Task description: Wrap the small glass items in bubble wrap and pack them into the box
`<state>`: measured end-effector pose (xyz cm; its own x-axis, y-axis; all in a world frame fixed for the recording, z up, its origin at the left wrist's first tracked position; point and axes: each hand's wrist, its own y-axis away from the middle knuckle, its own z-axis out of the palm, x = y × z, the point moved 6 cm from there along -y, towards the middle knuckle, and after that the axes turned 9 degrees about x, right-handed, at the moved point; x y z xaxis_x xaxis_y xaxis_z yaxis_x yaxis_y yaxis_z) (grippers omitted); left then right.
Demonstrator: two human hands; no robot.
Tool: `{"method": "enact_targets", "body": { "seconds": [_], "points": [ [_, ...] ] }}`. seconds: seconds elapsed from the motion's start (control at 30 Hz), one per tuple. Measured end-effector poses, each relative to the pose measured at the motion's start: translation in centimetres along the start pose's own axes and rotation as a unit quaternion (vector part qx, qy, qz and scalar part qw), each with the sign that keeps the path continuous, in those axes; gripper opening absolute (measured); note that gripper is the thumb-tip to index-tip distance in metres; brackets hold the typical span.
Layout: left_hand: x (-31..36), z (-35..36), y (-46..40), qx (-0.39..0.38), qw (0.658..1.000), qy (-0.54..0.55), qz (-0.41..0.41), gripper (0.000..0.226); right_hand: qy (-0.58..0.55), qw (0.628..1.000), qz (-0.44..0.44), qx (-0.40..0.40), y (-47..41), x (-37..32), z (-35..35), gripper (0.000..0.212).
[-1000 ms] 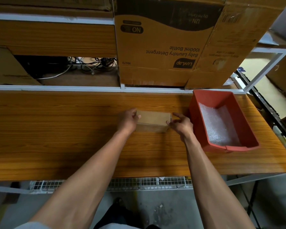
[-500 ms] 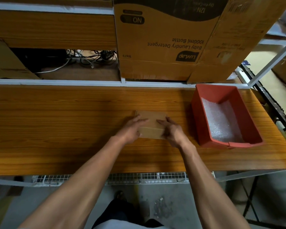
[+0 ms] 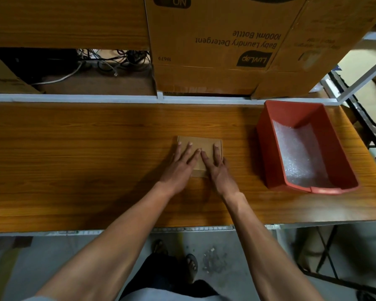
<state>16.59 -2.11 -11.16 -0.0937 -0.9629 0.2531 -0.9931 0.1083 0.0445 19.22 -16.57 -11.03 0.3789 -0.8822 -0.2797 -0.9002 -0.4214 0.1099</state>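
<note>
The left hand (image 3: pixel 179 165) and the right hand (image 3: pixel 216 168) are both lying flat on top of the small cardboard box (image 3: pixel 201 142), fingers straight and spread, the index fingertips nearly meeting over the middle of the lid; neither hand is curling round or pinching anything. The box is sitting closed on the wooden bench (image 3: pixel 74 161), roughly at its middle, well apart from the near edge. To the right, the red plastic bin (image 3: pixel 267 148) is standing with a sheet of bubble wrap (image 3: pixel 295 153) lying inside it, apart from the box. No glass items are showing anywhere, so whether any are already inside the box cannot be told. Judging from the flat palms, the person is probably pressing the lid down or steadying the box. To do this well, the pressure should be staying light and even across both hands, since fragile contents may be lying beneath, and the box should be kept square on the bench rather than sliding toward the bin. Beyond the bench, large cartons (image 3: pixel 215 40) are filling the far shelf.
</note>
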Motion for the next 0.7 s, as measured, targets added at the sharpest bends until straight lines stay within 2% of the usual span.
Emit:
{"method": "enact_targets", "body": {
  "seconds": [0.17,0.3,0.37,0.53,0.7],
  "points": [
    [-1.9,0.8,-3.2,0.042,0.998,-0.048,0.02,0.097,0.044,0.993,-0.059,0.095,-3.4,0.5,-0.1,0.111],
    [-4.1,0.6,-6.8,0.071,0.993,-0.092,0.016,0.106,0.023,0.996,-0.067,0.051,-7.9,0.4,-0.6,0.099],
    [-5.2,0.4,-8.8,0.068,0.992,-0.108,0.015,0.11,0.041,0.996,-0.068,0.046,-10.1,0.2,-1.1,0.1],
    [-8.1,-0.1,-13.1,0.067,0.987,-0.141,0.02,0.098,0.041,0.996,-0.069,0.038,-15.2,-0.5,-1.7,0.093],
    [-9.2,-0.1,-13.9,0.049,0.989,-0.137,0.03,0.096,0.06,0.996,-0.055,0.026,-16.4,-0.7,-1.3,0.092]
  ]
}}
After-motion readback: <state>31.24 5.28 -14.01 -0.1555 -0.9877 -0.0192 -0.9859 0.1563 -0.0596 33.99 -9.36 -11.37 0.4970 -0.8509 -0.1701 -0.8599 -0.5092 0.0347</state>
